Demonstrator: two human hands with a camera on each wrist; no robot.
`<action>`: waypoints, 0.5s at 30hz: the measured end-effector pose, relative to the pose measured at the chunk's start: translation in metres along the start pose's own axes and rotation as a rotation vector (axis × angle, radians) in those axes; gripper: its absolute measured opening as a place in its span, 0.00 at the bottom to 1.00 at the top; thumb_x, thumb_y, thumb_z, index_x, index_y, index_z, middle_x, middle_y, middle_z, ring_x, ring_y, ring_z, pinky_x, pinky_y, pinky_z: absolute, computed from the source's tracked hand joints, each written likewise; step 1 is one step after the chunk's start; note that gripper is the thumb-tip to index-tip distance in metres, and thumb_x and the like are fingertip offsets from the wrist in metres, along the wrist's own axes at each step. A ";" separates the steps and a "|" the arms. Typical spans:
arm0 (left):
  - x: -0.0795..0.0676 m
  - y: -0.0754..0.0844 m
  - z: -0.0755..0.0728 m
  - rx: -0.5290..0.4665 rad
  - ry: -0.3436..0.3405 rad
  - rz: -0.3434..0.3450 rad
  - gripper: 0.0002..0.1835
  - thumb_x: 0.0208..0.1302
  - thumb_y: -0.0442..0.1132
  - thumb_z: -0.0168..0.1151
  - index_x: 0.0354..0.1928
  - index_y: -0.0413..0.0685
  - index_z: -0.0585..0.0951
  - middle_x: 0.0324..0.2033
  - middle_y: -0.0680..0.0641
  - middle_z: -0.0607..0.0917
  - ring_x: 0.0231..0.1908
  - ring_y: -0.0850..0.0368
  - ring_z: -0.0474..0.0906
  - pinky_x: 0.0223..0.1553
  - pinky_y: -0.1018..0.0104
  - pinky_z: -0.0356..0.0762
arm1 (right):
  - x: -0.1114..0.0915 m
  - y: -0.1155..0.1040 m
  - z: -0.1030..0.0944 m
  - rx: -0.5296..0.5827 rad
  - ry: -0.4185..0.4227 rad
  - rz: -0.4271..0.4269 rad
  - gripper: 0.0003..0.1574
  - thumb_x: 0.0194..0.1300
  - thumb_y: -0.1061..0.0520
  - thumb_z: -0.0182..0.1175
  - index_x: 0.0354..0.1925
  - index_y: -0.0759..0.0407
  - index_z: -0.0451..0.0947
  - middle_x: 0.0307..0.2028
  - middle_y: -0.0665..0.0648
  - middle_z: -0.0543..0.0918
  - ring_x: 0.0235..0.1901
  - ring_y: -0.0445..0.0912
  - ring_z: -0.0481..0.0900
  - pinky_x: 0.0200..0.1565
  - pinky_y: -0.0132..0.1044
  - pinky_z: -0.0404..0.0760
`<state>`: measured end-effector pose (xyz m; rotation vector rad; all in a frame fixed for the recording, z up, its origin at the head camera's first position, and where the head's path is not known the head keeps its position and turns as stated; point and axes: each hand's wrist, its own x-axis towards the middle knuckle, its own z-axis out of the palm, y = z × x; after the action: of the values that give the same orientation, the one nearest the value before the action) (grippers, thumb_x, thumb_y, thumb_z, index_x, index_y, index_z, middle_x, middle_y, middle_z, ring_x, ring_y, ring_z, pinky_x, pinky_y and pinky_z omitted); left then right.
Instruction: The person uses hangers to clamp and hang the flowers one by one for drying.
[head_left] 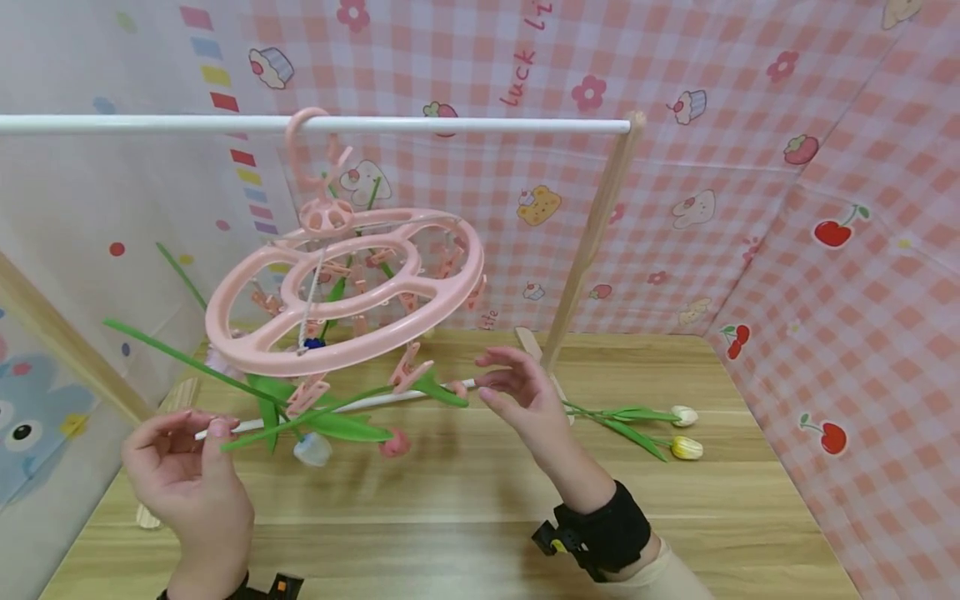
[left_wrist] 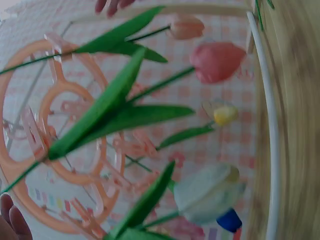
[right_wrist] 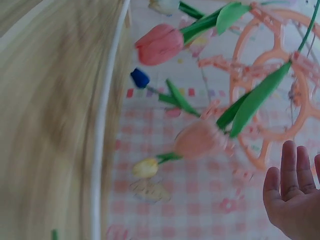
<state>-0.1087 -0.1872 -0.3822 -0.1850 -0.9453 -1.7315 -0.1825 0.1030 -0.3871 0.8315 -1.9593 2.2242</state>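
Observation:
A pink round clip hanger point(head_left: 345, 358) hangs by its hook from a white rail, with tulips clipped to it. My left hand point(head_left: 191, 467) is at its lower left, fingers loosely bent, beside a green stem end point(head_left: 232, 444). On the right, my right hand point(head_left: 525, 396) is held up with fingers spread and nothing in them, near the peach tulip point(right_wrist: 200, 138). A pink tulip point(left_wrist: 218, 61), a pale blue tulip point(head_left: 312, 450) and a dark blue one point(right_wrist: 139, 78) hang too. Pink clips point(head_left: 411, 368) pinch the stems.
The wooden stand has posts point(head_left: 596, 233), an upper white rail point(head_left: 465, 125) and a low white bar point(head_left: 405, 395). White point(head_left: 684, 415) and yellow point(head_left: 686, 448) tulips lie on the wood-grain table point(head_left: 480, 525) at the right. Patterned cloth point(head_left: 675, 233) encloses the back and sides.

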 end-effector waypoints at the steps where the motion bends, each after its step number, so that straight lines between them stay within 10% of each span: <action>1: 0.003 -0.001 -0.004 0.024 0.006 0.000 0.17 0.44 0.14 0.55 0.39 0.23 0.66 0.28 0.37 0.69 0.28 0.51 0.72 0.28 0.70 0.76 | -0.003 0.003 -0.004 -0.005 0.016 0.015 0.27 0.56 0.66 0.57 0.55 0.63 0.62 0.48 0.66 0.71 0.45 0.61 0.71 0.46 0.42 0.75; 7: 0.024 -0.004 -0.024 0.293 -0.054 -0.074 0.18 0.48 0.18 0.55 0.43 0.32 0.68 0.32 0.41 0.70 0.34 0.54 0.69 0.25 0.77 0.72 | -0.020 0.021 -0.037 -0.119 0.107 0.080 0.27 0.56 0.65 0.58 0.54 0.67 0.62 0.47 0.69 0.71 0.45 0.62 0.70 0.45 0.38 0.75; 15: 0.044 -0.006 -0.040 0.763 -0.144 -0.147 0.22 0.52 0.22 0.54 0.51 0.42 0.67 0.41 0.46 0.71 0.40 0.56 0.69 0.30 0.81 0.72 | -0.035 0.025 -0.077 -0.570 0.164 0.195 0.22 0.52 0.66 0.61 0.48 0.61 0.70 0.43 0.61 0.76 0.41 0.56 0.74 0.43 0.48 0.72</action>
<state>-0.1178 -0.2465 -0.3878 0.2690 -1.6875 -1.3816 -0.1896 0.1803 -0.4282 0.3834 -2.4751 1.5889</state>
